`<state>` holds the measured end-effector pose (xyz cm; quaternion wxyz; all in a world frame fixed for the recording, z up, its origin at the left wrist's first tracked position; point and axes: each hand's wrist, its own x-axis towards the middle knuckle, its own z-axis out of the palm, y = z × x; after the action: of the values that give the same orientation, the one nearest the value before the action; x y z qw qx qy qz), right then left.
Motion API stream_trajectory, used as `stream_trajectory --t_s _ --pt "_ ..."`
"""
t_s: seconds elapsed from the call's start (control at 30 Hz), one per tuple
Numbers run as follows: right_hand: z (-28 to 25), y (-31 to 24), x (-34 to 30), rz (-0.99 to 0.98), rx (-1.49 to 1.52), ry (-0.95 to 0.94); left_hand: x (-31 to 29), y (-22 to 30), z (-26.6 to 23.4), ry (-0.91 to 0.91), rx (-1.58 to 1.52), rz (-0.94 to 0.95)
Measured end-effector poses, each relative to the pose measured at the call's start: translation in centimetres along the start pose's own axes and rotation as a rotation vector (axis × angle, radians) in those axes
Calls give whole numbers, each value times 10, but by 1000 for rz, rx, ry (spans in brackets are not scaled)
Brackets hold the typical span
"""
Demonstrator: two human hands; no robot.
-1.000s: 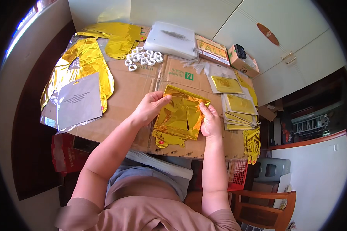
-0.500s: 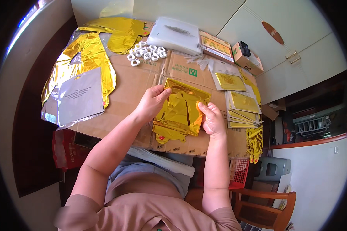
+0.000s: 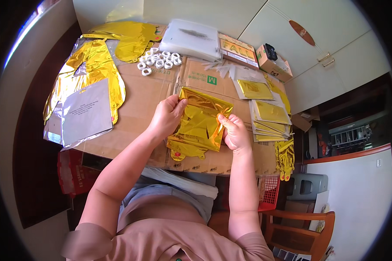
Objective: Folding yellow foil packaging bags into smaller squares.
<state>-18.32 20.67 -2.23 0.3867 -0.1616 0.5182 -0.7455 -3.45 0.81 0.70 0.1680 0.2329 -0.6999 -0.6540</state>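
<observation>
A shiny gold foil balloon (image 3: 195, 125), flat and partly folded into a rough rectangle, lies over the cardboard in front of me. My left hand (image 3: 166, 114) pinches its upper left corner between thumb and fingers. At its right edge my right hand (image 3: 235, 131) grips the foil, thumb on top, and the film creases there. A rounded tab with a small red mark sticks out at the foil's near edge. The fingertips beneath the foil are hidden.
Cardboard (image 3: 148, 93) covers the table. Leftward lie gold foil balloons (image 3: 117, 87) and a grey printed sheet (image 3: 86, 111). White rings (image 3: 160, 64), clear bags (image 3: 189, 40) and boxes (image 3: 237, 50) sit at the back. Packed gold foils (image 3: 270, 113) are stacked right, above a red basket (image 3: 270, 191).
The whole view has shifted a little, so the table's things sit slightly further left. Both hands keep their hold on the foil, with hardly any change in its folds.
</observation>
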Motion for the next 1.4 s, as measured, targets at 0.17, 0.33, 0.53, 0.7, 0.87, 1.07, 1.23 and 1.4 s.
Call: stream_trajectory --t_s 0.17,0.33,0.53,0.7,0.87,1.07,1.23,1.4 --pt "4 -6 -1 73 63 -8 -1 2 -1 46 1 61" --pt "13 -8 -5 39 71 -10 0 -4 0 57 17 84" --pt "3 -4 0 38 66 -5 1 -2 4 94 44 62" --pt "11 -13 -6 77 109 72 4 -11 3 115 22 85" --pt "5 -14 -6 94 106 127 5 -11 5 119 -14 92" --pt "16 -14 -6 39 45 142 3 -11 4 129 -7 95" --pt "26 -5 -1 -75 -95 171 0 -8 6 167 33 130" --pt "8 6 7 -90 -234 187 -7 6 -8 217 267 163"
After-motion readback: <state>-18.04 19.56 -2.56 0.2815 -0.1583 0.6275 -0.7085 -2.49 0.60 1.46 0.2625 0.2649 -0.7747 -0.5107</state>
